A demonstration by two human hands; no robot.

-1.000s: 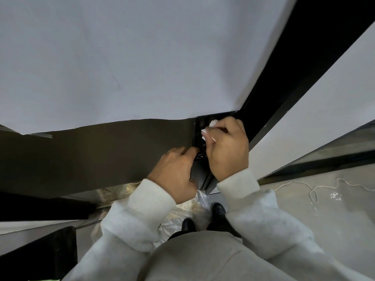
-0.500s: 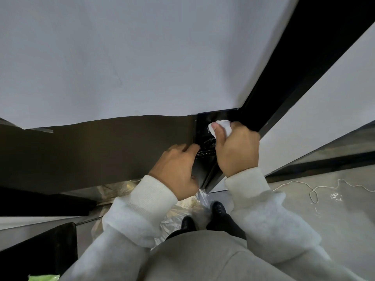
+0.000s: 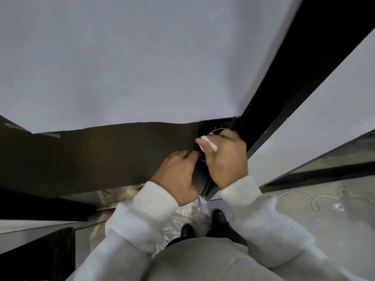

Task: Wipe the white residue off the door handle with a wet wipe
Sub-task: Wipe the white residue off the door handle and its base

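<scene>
Head view: right hand (image 3: 224, 157) is gripping a crumpled white wet wipe (image 3: 211, 144), fingers curled around it, thumb lying across the top. It is pressing the wipe against the door handle (image 3: 215, 131) on the black lock plate at the edge of the dark door (image 3: 101, 151). Only a thin bright arc of the handle is showing above the knuckles; the rest is hidden behind the hand, so I cannot tell how much residue is left.

Left hand (image 3: 177, 175) is resting on the door face just left of the lock plate, fingers bent, tips touching the dark hardware below the wipe. I cannot tell whether it is gripping anything there.

Versus half a second ago: right hand is sitting lower and further left, the wipe is now mostly tucked under the thumb instead of sticking out above the fingers. Left hand is staying put.

White paper sheet (image 3: 142, 57) is covering the upper door. Black shoes (image 3: 219, 217) are standing on clear plastic film (image 3: 182, 216). White cord (image 3: 314, 199) is lying on the floor at right.
</scene>
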